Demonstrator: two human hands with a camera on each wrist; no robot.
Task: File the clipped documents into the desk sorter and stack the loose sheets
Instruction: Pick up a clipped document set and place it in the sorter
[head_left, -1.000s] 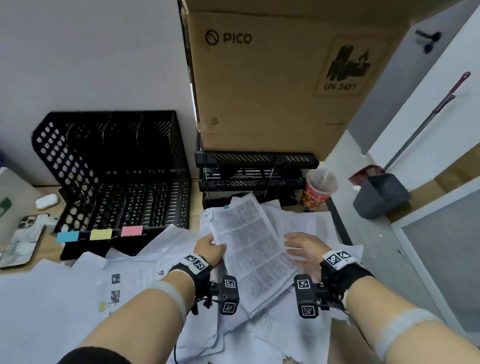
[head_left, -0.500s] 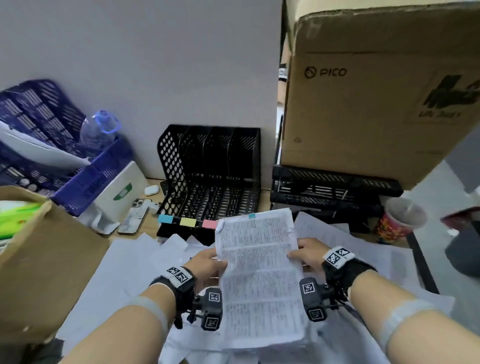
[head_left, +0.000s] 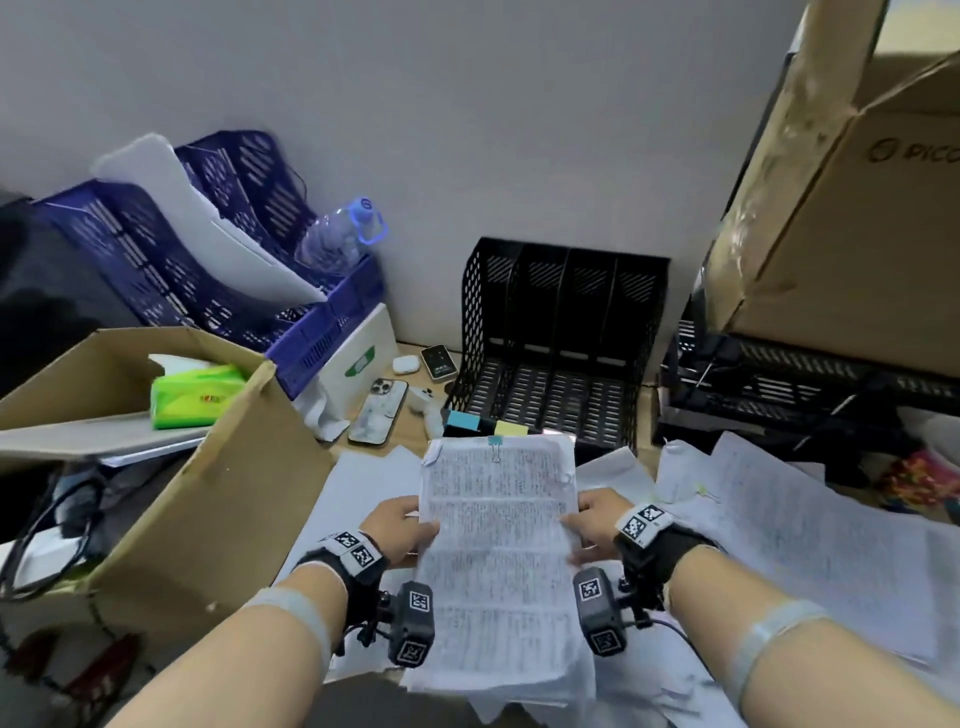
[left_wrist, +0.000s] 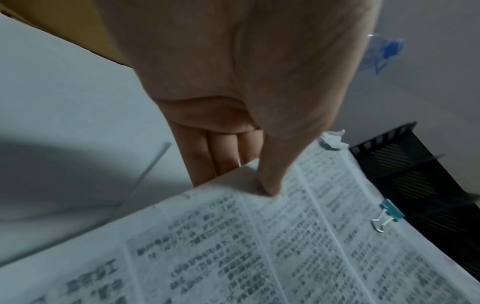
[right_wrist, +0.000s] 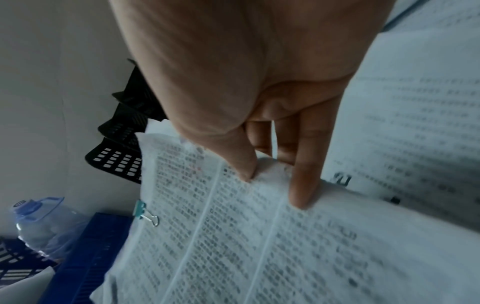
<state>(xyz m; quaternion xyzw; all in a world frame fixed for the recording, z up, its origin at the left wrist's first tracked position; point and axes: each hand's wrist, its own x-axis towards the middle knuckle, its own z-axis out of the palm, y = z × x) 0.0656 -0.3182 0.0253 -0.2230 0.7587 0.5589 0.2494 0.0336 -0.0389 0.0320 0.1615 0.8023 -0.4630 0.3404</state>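
Compared with half a second earlier, the view is swung leftward: the blue plastic crates and the open brown cardboard box on the left are now fully seen, and the large cardboard carton is pushed to the right edge. The printed document bundle, fastened at its top edge by one teal binder clip, remains held at both side edges, raised above the tabletop just in front of the black perforated desk sorter.

The left hand is seen pinching the bundle's left edge: the thumb lies on the printed face and three fingers are pressed together beneath. The right hand pinches the right edge, thumb on top, with one finger also over the edge and the others behind.

One clipped bundle and one binder clip are counted. Four compartments are counted in the sorter, all without papers. Loose white printed sheets lie scattered under and beside the bundle; their number cannot be told.
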